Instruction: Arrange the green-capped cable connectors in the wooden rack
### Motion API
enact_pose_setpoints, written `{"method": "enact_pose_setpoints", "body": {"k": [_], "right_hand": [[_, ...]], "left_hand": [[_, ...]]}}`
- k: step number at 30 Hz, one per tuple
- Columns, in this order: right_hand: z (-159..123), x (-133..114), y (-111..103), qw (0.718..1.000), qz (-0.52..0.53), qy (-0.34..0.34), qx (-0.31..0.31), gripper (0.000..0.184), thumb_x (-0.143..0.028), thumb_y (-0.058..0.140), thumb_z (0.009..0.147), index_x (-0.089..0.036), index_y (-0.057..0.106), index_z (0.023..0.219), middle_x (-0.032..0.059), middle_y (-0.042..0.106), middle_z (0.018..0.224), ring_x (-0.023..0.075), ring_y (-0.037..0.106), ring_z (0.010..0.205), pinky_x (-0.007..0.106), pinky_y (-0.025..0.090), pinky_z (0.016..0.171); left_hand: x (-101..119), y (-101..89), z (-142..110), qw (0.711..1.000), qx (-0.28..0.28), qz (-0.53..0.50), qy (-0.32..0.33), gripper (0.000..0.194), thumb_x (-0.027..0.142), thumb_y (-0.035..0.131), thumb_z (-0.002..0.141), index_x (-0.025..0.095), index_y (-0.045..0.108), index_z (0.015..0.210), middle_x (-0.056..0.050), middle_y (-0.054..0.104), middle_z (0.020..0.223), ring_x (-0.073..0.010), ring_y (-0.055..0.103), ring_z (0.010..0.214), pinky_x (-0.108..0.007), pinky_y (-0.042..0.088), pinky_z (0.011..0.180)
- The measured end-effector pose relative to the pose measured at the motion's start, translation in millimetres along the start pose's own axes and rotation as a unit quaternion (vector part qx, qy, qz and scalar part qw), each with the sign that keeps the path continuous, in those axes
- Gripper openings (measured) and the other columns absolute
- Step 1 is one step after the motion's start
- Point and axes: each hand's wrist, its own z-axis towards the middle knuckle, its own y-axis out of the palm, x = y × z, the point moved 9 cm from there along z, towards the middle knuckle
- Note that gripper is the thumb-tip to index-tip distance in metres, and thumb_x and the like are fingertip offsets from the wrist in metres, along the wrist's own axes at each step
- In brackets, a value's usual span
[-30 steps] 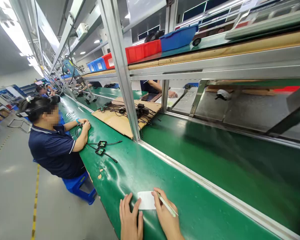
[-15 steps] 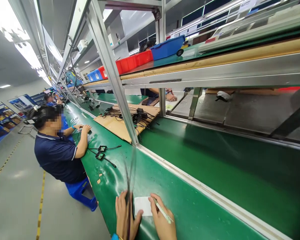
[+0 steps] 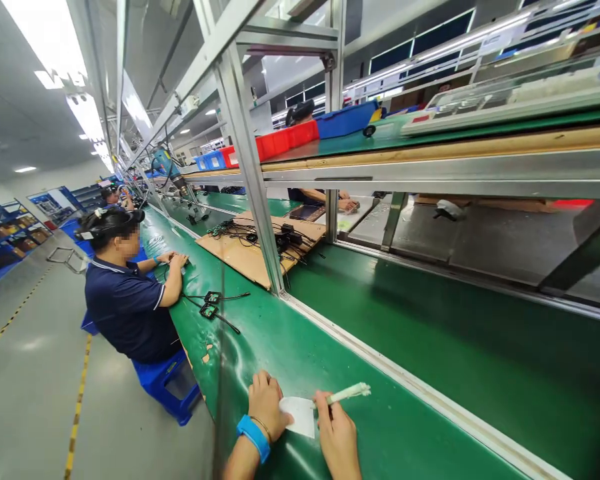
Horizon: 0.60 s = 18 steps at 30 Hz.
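Observation:
My left hand (image 3: 267, 405) is closed at the left edge of a small white sheet of paper (image 3: 300, 417), thumb on top and fingers curled. That side of the paper looks slightly raised from the green bench. In my right hand (image 3: 337, 432), pinched between thumb and fingers, is a pale pen-like stick (image 3: 349, 393). Its wrapped-looking, ragged end points up and right; the other end is near the paper's right corner. Whether anything is written on the paper cannot be made out. A blue band (image 3: 253, 438) circles my left wrist.
A co-worker (image 3: 125, 287) sits at the left on a blue stool (image 3: 167, 387). Open black cased circuit boards with cables (image 3: 211, 304) lie on the bench (image 3: 260, 347). Beyond stand a metal post (image 3: 255, 180) and a cardboard sheet (image 3: 240, 260) with cables. Red bins (image 3: 300, 135) line the shelf above.
My left hand has gone from spread flat beside the paper to curled on its edge. The stick in my right hand has swung from pointing down-right to pointing up-right. The view has shifted slightly.

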Motion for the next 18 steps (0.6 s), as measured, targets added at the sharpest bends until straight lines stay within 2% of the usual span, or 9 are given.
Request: {"method": "enact_pose_setpoints", "body": {"k": [3,7,9,11,13,14,16,18], "right_hand": [[3.0,3.4,-1.6,1.000,-0.021,-0.021,0.009,0.077,-0.089,0.026,0.079,-0.021,0.061,0.081,0.0110,0.068,0.077,0.0272,0.063,0.076,0.037,0.046,0.074],[0.5,-1.0,5.3,0.998,-0.015,-0.062,-0.024,0.070,-0.084,0.027,0.085,-0.021,0.057,0.078,0.0066,0.063,0.073,0.0219,0.058,0.071,0.034,0.045,0.073],[-5.6,-3.8,15.5,0.996,0.022,-0.048,-0.065,0.068,-0.084,0.032,0.085,-0.021,0.057,0.076,0.0032,0.057,0.066,0.0184,0.053,0.065,0.031,0.043,0.064],[-16.2,-7.7,31.2,0.990,0.075,-0.023,-0.121,0.068,-0.084,0.039,0.083,-0.019,0.060,0.077,0.0010,0.053,0.063,0.0160,0.050,0.059,0.028,0.042,0.057],[-28.9,-12.2,46.3,0.980,0.118,-0.008,-0.163,0.068,-0.083,0.046,0.081,-0.018,0.066,0.086,0.0008,0.055,0.063,0.0147,0.049,0.056,0.027,0.043,0.054],[-34.8,-13.3,52.6,0.976,0.128,-0.004,-0.178,0.068,-0.082,0.051,0.079,-0.018,0.068,0.093,0.0013,0.057,0.065,0.0145,0.050,0.056,0.027,0.044,0.054],[-43.6,-10.7,62.1,0.971,0.134,0.009,-0.200,0.070,-0.079,0.062,0.074,-0.017,0.070,0.105,0.0024,0.061,0.066,0.0150,0.053,0.057,0.027,0.046,0.055],[-48.3,-7.4,68.1,0.966,0.128,0.011,-0.225,0.072,-0.077,0.068,0.070,-0.016,0.072,0.107,0.0042,0.064,0.068,0.0169,0.057,0.061,0.027,0.047,0.057]], "left_hand": [[0.2,9.7,-2.8,0.995,-0.001,-0.089,0.037,0.027,0.013,0.070,0.061,0.015,0.062,0.087,-0.009,0.057,0.111,-0.0255,0.049,0.110,-0.036,0.036,0.096],[-17.1,21.6,-16.6,0.973,0.055,-0.219,0.042,0.020,0.012,0.056,0.069,0.018,0.056,0.087,-0.002,0.059,0.088,-0.0179,0.054,0.090,-0.031,0.036,0.085],[-30.5,24.9,-24.1,0.941,0.074,-0.329,0.033,0.020,0.016,0.053,0.071,0.019,0.052,0.090,-0.001,0.057,0.087,-0.0157,0.055,0.082,-0.029,0.038,0.077],[-43.5,28.4,-30.3,0.886,0.063,-0.460,0.020,0.024,0.022,0.052,0.071,0.019,0.048,0.095,-0.001,0.055,0.091,-0.0134,0.055,0.074,-0.026,0.038,0.066],[-55.6,27.1,-36.1,0.836,0.056,-0.546,0.010,0.033,0.026,0.053,0.069,0.019,0.046,0.101,-0.003,0.056,0.100,-0.0127,0.056,0.072,-0.025,0.038,0.059],[-61.6,23.8,-39.0,0.827,0.061,-0.559,0.007,0.037,0.026,0.054,0.069,0.018,0.046,0.104,-0.004,0.058,0.101,-0.0128,0.056,0.073,-0.024,0.039,0.060],[-74.5,13.2,-45.3,0.837,0.093,-0.540,-0.001,0.041,0.023,0.055,0.069,0.016,0.049,0.108,-0.004,0.061,0.098,-0.0128,0.054,0.076,-0.025,0.040,0.066],[-85.2,1.3,-52.1,0.864,0.130,-0.486,-0.015,0.035,0.019,0.054,0.071,0.014,0.056,0.106,-0.004,0.064,0.092,-0.0134,0.054,0.078,-0.026,0.040,0.072]]}}
